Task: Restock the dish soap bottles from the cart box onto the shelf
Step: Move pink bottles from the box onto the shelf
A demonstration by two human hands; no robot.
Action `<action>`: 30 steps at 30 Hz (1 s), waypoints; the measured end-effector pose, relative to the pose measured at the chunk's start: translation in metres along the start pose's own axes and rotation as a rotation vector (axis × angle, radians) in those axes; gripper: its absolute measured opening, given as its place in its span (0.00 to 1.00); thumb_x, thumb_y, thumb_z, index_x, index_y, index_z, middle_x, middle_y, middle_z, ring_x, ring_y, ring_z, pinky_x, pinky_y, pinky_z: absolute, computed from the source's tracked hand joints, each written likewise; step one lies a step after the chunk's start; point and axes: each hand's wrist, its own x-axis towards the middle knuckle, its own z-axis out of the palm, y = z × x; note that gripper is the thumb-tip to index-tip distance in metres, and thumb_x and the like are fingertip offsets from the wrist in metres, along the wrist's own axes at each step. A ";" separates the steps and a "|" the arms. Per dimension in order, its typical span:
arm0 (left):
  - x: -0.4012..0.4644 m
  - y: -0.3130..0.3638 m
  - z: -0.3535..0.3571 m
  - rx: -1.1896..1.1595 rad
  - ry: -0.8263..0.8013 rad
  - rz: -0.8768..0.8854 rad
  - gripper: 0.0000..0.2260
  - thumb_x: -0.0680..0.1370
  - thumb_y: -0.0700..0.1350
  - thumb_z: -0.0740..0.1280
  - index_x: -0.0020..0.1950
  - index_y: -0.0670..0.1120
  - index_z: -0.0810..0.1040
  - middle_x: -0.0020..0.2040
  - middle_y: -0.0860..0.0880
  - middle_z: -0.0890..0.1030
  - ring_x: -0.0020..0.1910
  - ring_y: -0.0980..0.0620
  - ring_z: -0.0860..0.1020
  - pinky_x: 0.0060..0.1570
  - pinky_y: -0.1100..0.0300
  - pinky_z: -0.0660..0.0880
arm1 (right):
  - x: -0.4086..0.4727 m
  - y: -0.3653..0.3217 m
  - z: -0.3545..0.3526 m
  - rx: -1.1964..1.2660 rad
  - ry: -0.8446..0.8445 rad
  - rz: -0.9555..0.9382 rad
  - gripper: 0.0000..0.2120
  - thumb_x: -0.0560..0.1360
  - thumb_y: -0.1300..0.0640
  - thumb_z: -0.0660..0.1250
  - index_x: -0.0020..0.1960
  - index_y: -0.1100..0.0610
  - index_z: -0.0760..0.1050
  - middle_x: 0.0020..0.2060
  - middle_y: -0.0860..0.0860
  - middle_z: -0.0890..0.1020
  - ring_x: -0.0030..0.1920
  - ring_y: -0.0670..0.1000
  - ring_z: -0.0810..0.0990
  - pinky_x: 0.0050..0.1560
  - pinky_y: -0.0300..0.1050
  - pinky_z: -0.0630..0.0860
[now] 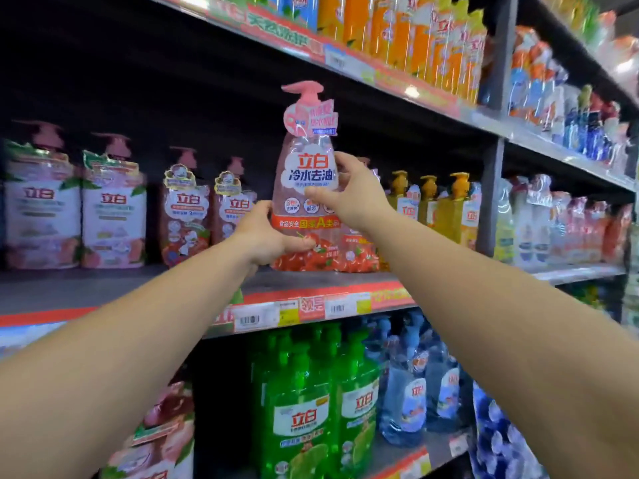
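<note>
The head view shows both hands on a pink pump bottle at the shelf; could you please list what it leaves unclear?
- Cart box: outside the head view.
- Pink pump bottle: its right side is hidden by the right hand, its lower left by the left hand.
- Price tags on the shelf edge: too blurred to read.

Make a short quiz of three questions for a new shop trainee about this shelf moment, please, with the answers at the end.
1. True or false: the pink pump bottle is gripped by both the left hand and the right hand.
2. Which bottles stand just right of the pink pump bottle on the same shelf? A) green bottles B) yellow bottles C) blue bottles
3. Fill the gap: the green bottles stand on the shelf ____ the one being stocked.

Key
1. True: the left hand holds its lower body, the right hand its label area.
2. B, the yellow bottles.
3. Below.
</note>
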 end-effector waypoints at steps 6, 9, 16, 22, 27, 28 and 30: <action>0.035 -0.029 0.034 0.216 0.049 -0.158 0.34 0.58 0.49 0.84 0.58 0.49 0.71 0.51 0.48 0.82 0.50 0.47 0.81 0.55 0.47 0.79 | 0.020 0.072 0.020 0.041 -0.084 0.028 0.27 0.72 0.54 0.75 0.68 0.50 0.70 0.54 0.45 0.81 0.52 0.45 0.79 0.55 0.48 0.79; 0.053 -0.032 0.043 0.312 0.050 -0.182 0.35 0.58 0.50 0.84 0.59 0.46 0.72 0.51 0.48 0.82 0.50 0.48 0.81 0.56 0.48 0.78 | 0.025 0.096 0.019 0.071 -0.118 0.025 0.28 0.73 0.53 0.73 0.71 0.49 0.68 0.51 0.42 0.80 0.46 0.38 0.77 0.44 0.30 0.73; 0.078 -0.032 0.066 0.433 0.098 -0.249 0.39 0.63 0.52 0.82 0.65 0.42 0.67 0.60 0.45 0.77 0.58 0.44 0.77 0.58 0.50 0.76 | 0.033 0.162 0.007 0.027 -0.023 0.236 0.30 0.72 0.42 0.72 0.68 0.54 0.69 0.61 0.52 0.76 0.60 0.53 0.76 0.61 0.49 0.73; 0.092 -0.031 0.086 0.486 0.169 -0.295 0.39 0.67 0.51 0.80 0.69 0.39 0.64 0.64 0.41 0.75 0.61 0.42 0.76 0.55 0.53 0.72 | 0.040 0.204 -0.003 -0.134 0.055 0.497 0.30 0.70 0.50 0.74 0.65 0.59 0.66 0.61 0.58 0.77 0.61 0.60 0.77 0.58 0.51 0.74; 0.096 -0.032 0.091 0.516 0.156 -0.300 0.38 0.68 0.52 0.79 0.69 0.39 0.64 0.63 0.41 0.76 0.59 0.43 0.76 0.50 0.54 0.72 | 0.044 0.208 -0.004 -0.170 -0.013 0.456 0.26 0.71 0.51 0.74 0.65 0.57 0.71 0.60 0.56 0.80 0.60 0.58 0.78 0.58 0.50 0.74; 0.096 -0.032 0.091 0.521 0.156 -0.296 0.37 0.69 0.52 0.79 0.69 0.40 0.64 0.63 0.41 0.76 0.59 0.43 0.76 0.51 0.54 0.72 | 0.044 0.209 -0.004 -0.165 -0.018 0.446 0.25 0.71 0.50 0.74 0.65 0.56 0.72 0.60 0.55 0.80 0.60 0.58 0.78 0.58 0.49 0.74; 0.095 -0.032 0.093 0.539 0.159 -0.287 0.37 0.69 0.52 0.78 0.69 0.40 0.63 0.63 0.41 0.75 0.60 0.42 0.76 0.53 0.53 0.73 | 0.044 0.210 -0.002 -0.166 -0.019 0.454 0.25 0.71 0.49 0.73 0.65 0.55 0.71 0.60 0.54 0.79 0.60 0.58 0.78 0.58 0.48 0.74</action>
